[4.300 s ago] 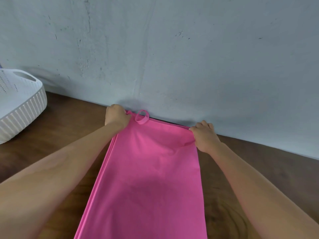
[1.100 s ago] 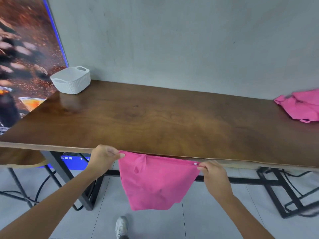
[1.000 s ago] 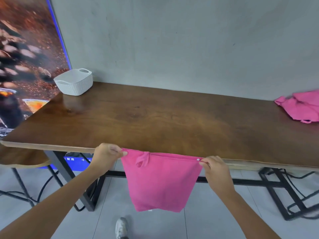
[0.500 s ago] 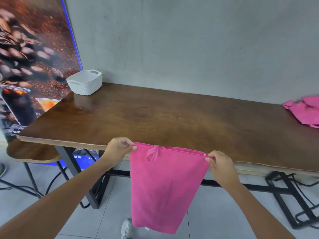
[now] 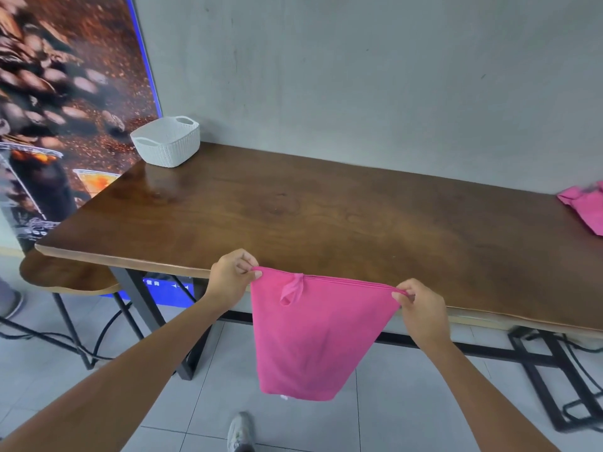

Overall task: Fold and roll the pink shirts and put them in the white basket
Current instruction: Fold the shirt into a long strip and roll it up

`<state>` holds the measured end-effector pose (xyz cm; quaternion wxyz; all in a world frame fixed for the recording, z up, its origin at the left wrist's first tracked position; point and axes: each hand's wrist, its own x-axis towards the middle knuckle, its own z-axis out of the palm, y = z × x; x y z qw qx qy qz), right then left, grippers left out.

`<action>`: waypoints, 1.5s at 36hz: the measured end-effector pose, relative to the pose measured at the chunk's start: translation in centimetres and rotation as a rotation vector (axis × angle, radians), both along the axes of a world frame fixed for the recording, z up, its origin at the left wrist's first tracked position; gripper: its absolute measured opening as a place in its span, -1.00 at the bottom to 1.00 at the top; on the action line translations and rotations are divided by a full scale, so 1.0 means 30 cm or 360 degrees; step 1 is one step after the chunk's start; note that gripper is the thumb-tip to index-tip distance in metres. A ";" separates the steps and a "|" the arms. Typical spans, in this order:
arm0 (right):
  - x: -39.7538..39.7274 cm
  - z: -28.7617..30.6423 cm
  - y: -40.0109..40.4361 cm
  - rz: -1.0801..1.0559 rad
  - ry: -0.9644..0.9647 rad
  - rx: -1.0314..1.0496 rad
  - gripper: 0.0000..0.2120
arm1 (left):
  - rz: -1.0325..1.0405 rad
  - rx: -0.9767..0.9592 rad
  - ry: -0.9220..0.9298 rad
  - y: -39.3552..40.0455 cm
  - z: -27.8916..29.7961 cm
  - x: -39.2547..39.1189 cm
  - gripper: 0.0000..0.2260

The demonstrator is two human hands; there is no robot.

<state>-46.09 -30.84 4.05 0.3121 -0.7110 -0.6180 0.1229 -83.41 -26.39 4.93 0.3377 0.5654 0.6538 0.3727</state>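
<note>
Wooden table [image 5: 326,216] mid-frame — one white basket [image 5: 166,141] upper left, pink shirts [image 5: 585,207] far right. Folded pink shirt [image 5: 310,337] pinched at top corners by left hand [image 5: 230,275] and right hand [image 5: 421,305] — no readable labels.

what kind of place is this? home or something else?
Probably a café or break room, not a home: a big coffee-bean poster covers the wall, beside a long wooden table on black metal legs, over a tiled floor.
</note>
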 end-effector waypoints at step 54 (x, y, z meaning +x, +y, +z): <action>0.031 -0.031 0.895 -0.0692 -0.0023 -0.0552 -0.81 | -0.0032 0.0083 0.0512 0.865 -0.135 0.057 -0.92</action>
